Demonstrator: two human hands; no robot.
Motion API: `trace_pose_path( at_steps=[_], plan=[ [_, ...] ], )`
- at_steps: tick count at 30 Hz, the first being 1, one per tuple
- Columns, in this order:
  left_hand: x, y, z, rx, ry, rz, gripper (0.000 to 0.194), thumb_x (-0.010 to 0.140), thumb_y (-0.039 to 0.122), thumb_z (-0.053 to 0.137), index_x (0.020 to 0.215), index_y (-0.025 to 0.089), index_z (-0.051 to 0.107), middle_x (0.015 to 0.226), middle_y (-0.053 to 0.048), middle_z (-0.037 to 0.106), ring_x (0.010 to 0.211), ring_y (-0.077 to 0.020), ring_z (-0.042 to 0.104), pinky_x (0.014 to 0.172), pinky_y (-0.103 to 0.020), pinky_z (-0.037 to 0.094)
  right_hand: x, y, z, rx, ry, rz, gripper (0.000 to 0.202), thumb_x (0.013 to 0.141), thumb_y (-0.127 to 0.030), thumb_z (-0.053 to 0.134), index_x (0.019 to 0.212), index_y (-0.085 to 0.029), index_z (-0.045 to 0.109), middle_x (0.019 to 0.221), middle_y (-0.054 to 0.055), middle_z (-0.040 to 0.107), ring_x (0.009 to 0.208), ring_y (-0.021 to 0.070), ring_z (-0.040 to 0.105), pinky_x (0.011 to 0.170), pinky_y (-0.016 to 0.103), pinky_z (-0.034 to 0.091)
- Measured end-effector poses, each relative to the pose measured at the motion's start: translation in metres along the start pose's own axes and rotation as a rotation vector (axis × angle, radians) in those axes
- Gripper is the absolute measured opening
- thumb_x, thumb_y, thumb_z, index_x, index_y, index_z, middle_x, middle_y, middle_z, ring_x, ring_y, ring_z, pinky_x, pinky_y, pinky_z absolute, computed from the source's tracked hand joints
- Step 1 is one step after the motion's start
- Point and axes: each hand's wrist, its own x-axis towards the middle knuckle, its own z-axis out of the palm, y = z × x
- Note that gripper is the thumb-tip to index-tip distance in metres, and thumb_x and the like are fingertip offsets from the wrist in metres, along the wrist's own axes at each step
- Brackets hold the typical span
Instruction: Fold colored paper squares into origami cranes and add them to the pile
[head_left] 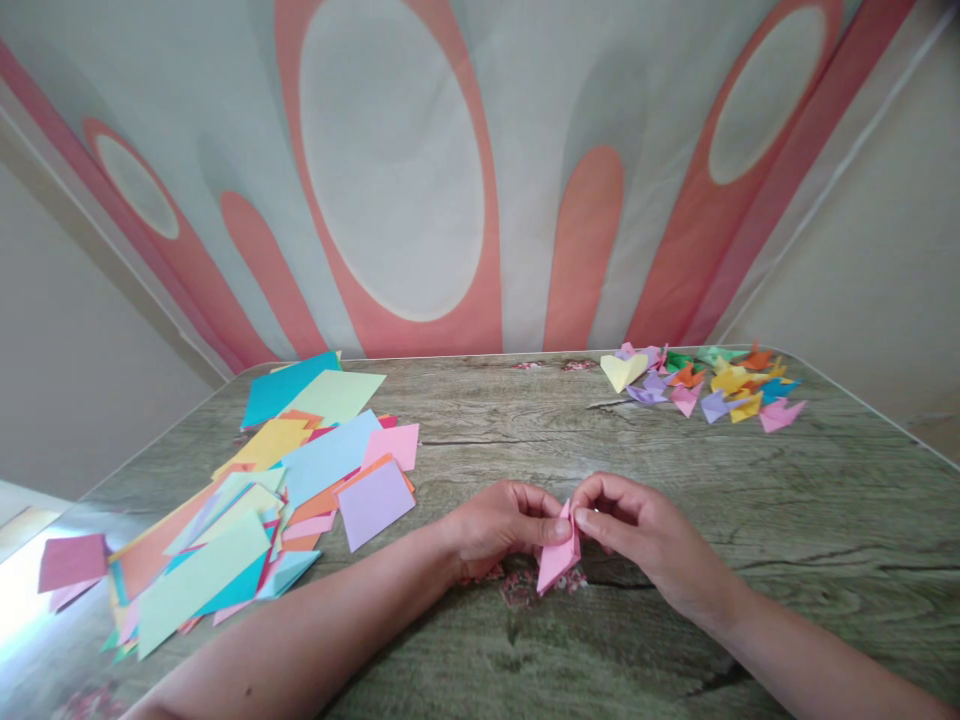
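Note:
A small pink folded paper (557,562) is held between my two hands, just above the near middle of the table. Its lower end narrows to a point toward me. My left hand (504,522) pinches it from the left, thumb lying on its upper face. From the right, my right hand (624,515) grips its upper edge between thumb and fingertips. The folds under the fingers are partly hidden.
Loose coloured paper sheets (202,575) lie in an overlapping pile on the left, with a purple square (376,503) at its right edge. Several small folded paper figures (716,404) are grouped at the back right of the wood-patterned table (480,420). A patterned cloth (525,200) hangs behind.

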Motion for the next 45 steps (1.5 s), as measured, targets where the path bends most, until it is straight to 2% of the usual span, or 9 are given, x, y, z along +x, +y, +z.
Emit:
trace_pose_path(
  at_steps=[7, 14, 18, 21, 25, 30, 36, 41, 45],
  plan=[
    [0.0, 0.002, 0.0, 0.087, 0.022, 0.034, 0.037, 0.053, 0.04, 0.084, 0.072, 0.01, 0.071, 0.066, -0.002, 0.065, 0.058, -0.0084, 0.052, 0.063, -0.022, 0.039, -0.002, 0.0, 0.003, -0.131, 0.059, -0.006, 0.014, 0.086, -0.031, 0.057, 0.08, -0.019, 0.059, 0.07, -0.003, 0.057, 0.066, 0.0122, 0.051, 0.062, 0.024, 0.04],
    [-0.003, 0.007, 0.002, 0.179, 0.076, 0.103, 0.039, 0.057, 0.045, 0.081, 0.072, 0.012, 0.07, 0.067, -0.002, 0.063, 0.059, -0.0082, 0.051, 0.063, -0.022, 0.038, 0.0, 0.002, 0.001, -0.102, 0.065, 0.009, 0.018, 0.087, -0.036, 0.055, 0.081, -0.02, 0.06, 0.07, -0.003, 0.057, 0.065, 0.0114, 0.05, 0.06, 0.022, 0.039],
    [-0.003, 0.008, -0.001, 0.213, 0.039, 0.122, 0.037, 0.061, 0.044, 0.08, 0.073, 0.011, 0.07, 0.068, -0.001, 0.062, 0.06, -0.0076, 0.051, 0.063, -0.021, 0.038, 0.001, 0.005, 0.001, -0.113, 0.084, 0.002, 0.018, 0.086, -0.037, 0.057, 0.083, -0.02, 0.061, 0.072, -0.003, 0.058, 0.067, 0.0119, 0.051, 0.061, 0.023, 0.04],
    [-0.002, 0.005, -0.002, 0.197, 0.026, 0.135, 0.035, 0.063, 0.041, 0.079, 0.077, 0.011, 0.069, 0.068, -0.001, 0.062, 0.061, -0.0076, 0.051, 0.064, -0.021, 0.039, 0.001, 0.005, 0.001, -0.111, 0.092, -0.003, 0.018, 0.086, -0.037, 0.057, 0.083, -0.02, 0.061, 0.074, -0.002, 0.059, 0.069, 0.0126, 0.052, 0.063, 0.024, 0.041],
    [0.0, 0.004, 0.0, 0.16, 0.095, 0.21, 0.036, 0.062, 0.04, 0.08, 0.079, 0.011, 0.066, 0.07, -0.001, 0.062, 0.063, -0.0087, 0.054, 0.064, -0.021, 0.041, 0.002, 0.003, 0.001, -0.077, 0.093, 0.001, 0.02, 0.089, -0.038, 0.054, 0.089, -0.019, 0.061, 0.073, -0.001, 0.057, 0.064, 0.0115, 0.049, 0.059, 0.024, 0.041],
    [0.0, 0.005, 0.005, 0.132, 0.21, 0.357, 0.033, 0.065, 0.039, 0.079, 0.078, 0.012, 0.064, 0.071, -0.001, 0.062, 0.064, -0.0099, 0.056, 0.068, -0.023, 0.043, 0.001, 0.003, 0.004, 0.038, -0.019, 0.025, 0.03, 0.087, -0.046, 0.055, 0.096, -0.018, 0.057, 0.083, 0.004, 0.064, 0.076, 0.0159, 0.058, 0.058, 0.025, 0.044],
    [0.003, 0.003, 0.002, -0.083, 0.115, 0.316, 0.029, 0.068, 0.036, 0.078, 0.079, 0.013, 0.065, 0.071, -0.002, 0.063, 0.065, -0.0115, 0.058, 0.07, -0.027, 0.045, 0.001, 0.002, 0.006, 0.029, -0.035, -0.012, 0.028, 0.088, -0.045, 0.055, 0.098, -0.019, 0.057, 0.085, 0.003, 0.064, 0.077, 0.0148, 0.059, 0.063, 0.024, 0.046],
    [0.004, 0.001, 0.002, -0.184, 0.065, 0.266, 0.03, 0.066, 0.033, 0.08, 0.078, 0.012, 0.063, 0.077, -0.002, 0.061, 0.071, -0.0124, 0.059, 0.074, -0.03, 0.049, -0.001, -0.002, 0.006, -0.112, 0.063, -0.071, 0.026, 0.089, -0.045, 0.053, 0.09, -0.02, 0.062, 0.079, 0.0, 0.064, 0.071, 0.0138, 0.058, 0.064, 0.024, 0.045],
    [0.004, -0.001, 0.008, -0.055, 0.183, 0.342, 0.038, 0.064, 0.033, 0.081, 0.087, 0.014, 0.057, 0.082, -0.001, 0.06, 0.072, -0.0122, 0.059, 0.066, -0.026, 0.05, -0.002, -0.001, 0.007, -0.232, 0.149, -0.091, 0.025, 0.088, -0.042, 0.054, 0.081, -0.021, 0.063, 0.072, 0.0, 0.063, 0.065, 0.0139, 0.057, 0.061, 0.024, 0.044]
  ],
)
